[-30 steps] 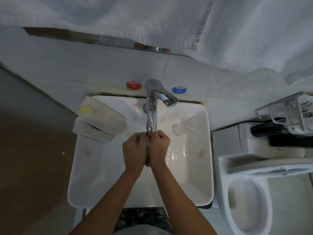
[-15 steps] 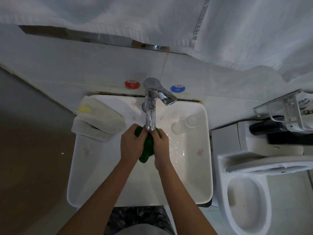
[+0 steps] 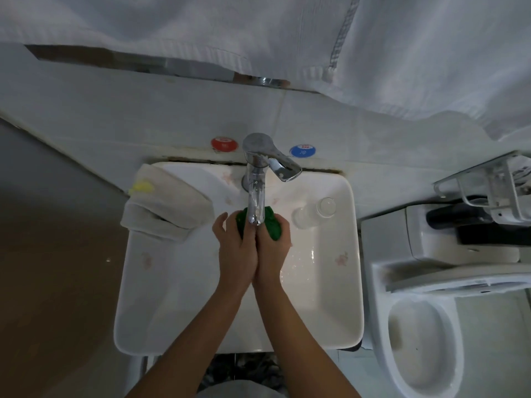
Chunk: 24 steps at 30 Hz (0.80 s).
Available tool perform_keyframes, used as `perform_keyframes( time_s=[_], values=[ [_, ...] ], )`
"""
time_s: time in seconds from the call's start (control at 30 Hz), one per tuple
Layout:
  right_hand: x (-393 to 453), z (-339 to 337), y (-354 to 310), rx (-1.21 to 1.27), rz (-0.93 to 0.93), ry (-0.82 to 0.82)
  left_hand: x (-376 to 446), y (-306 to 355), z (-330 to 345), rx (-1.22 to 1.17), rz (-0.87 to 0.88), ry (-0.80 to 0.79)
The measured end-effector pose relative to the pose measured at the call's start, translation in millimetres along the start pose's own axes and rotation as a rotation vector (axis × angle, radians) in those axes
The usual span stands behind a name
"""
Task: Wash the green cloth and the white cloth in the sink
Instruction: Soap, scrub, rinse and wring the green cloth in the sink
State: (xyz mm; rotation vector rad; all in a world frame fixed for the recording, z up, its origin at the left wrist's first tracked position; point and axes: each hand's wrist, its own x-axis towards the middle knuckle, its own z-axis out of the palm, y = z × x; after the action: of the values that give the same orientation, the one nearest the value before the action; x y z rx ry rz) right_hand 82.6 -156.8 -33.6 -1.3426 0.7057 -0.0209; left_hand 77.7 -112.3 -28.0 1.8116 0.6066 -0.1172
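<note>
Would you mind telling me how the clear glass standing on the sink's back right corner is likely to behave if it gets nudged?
The clear glass looks tall and narrow, so it would probably tip easily. It stands on the wet-looking sink rim, so it may slide. Being glass, apparently, it would likely break if it fell.
</note>
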Motion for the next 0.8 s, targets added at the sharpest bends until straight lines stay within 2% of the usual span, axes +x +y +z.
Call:
perform_keyframes(
  time_s=[0.13,0.23,0.4,0.63,0.8],
  values=[
    [6,3,-2,-0.028,-0.015,0.007,-5,-3,-8,0.046,0.112,0.049],
    [7,6,-3,-0.006,0.065,0.012,6,-4,-15,-0.147,-0.002,0.016],
    [6,8,-1,0.010,0.137,0.006,13,-7,-11,-0.022,-0.049,0.042],
    [9,0,-3,-0.011,0.163,-0.019,35,2,-20,-0.177,-0.321,-0.035],
    [9,4,-5,0.165,0.274,0.037,20,3,-16,-0.226,-0.198,-0.062]
  ],
)
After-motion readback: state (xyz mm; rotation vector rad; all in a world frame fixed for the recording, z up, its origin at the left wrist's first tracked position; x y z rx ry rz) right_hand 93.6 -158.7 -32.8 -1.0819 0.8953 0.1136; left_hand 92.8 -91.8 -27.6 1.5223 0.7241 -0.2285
